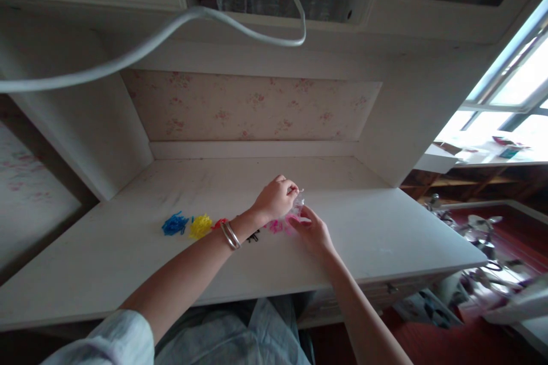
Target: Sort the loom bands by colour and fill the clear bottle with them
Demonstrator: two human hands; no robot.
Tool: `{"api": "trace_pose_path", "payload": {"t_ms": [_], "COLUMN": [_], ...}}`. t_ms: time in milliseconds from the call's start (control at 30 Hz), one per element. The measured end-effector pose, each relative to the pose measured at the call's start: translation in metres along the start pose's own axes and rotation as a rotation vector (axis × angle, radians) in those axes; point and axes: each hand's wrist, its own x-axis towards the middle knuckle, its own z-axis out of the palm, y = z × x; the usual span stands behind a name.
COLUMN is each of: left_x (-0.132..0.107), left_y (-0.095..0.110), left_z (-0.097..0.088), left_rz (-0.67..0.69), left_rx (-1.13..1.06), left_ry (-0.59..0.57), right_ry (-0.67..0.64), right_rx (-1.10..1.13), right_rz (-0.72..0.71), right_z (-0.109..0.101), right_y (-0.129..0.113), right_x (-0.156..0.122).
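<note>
Clear plastic bag point(299, 202) is between the hands over the desk point(377, 234), pinched by the left hand point(279, 198); the right hand point(314, 231) touches its lower end, whether gripping cannot be told. Pink pieces point(275, 227) lie beside them; farther left, black pieces point(254, 236), red pieces point(218, 223), yellow pieces point(200, 227), blue pieces point(174, 224).

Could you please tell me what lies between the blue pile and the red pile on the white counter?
In the head view, the yellow pile lies between the blue pile and the partly hidden red pile.
</note>
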Motion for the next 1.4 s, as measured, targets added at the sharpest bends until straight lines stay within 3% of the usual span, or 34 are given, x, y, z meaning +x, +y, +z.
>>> {"api": "trace_pose_path", "payload": {"t_ms": [267, 367, 467, 600, 733, 867, 1033, 1133, 1233, 1400], "left_x": [-0.002, -0.005, -0.008, -0.009, -0.009, -0.007, -0.007, -0.007, -0.006, -0.005], "left_y": [-0.01, -0.013, -0.019, -0.025, -0.027, -0.028, -0.03, -0.031, -0.032, -0.032], "left_z": [0.004, 0.003, 0.006, 0.012, 0.014, 0.015, 0.013, 0.012, 0.013, 0.016], "left_rz": [0.048, 0.08, 0.043, -0.015, 0.01, 0.023, -0.007, -0.016, -0.042, -0.091], "left_rx": [-0.043, -0.073, -0.061, -0.044, -0.051, -0.076, -0.12, -0.153, -0.179, -0.221], "left_ry": [-0.012, -0.083, -0.148, -0.117, -0.118, -0.123, -0.148, -0.167, -0.175, -0.182], "right_ry": [-0.004, -0.017, -0.027, 0.022, 0.195, 0.009, -0.085, -0.075, -0.035, 0.101], "right_rx": [0.031, 0.046, 0.064, 0.121, -0.139, -0.48, -0.605, -0.573, -0.406, -0.174], "right_rz": [-0.011, -0.014, -0.013, -0.067, -0.164, -0.202, -0.24, -0.272, -0.237, -0.189], "right_z": [0.001, 0.002, 0.002, -0.004, -0.009, -0.006, 0.003, 0.005, -0.001, -0.033], "right_y": [0.001, 0.002, 0.002, 0.001, -0.001, -0.007, -0.017, -0.018, -0.019, -0.036], "right_x": [-0.001, 0.0, 0.0, -0.007, -0.024, -0.038, -0.035, -0.033, -0.036, -0.029]}}
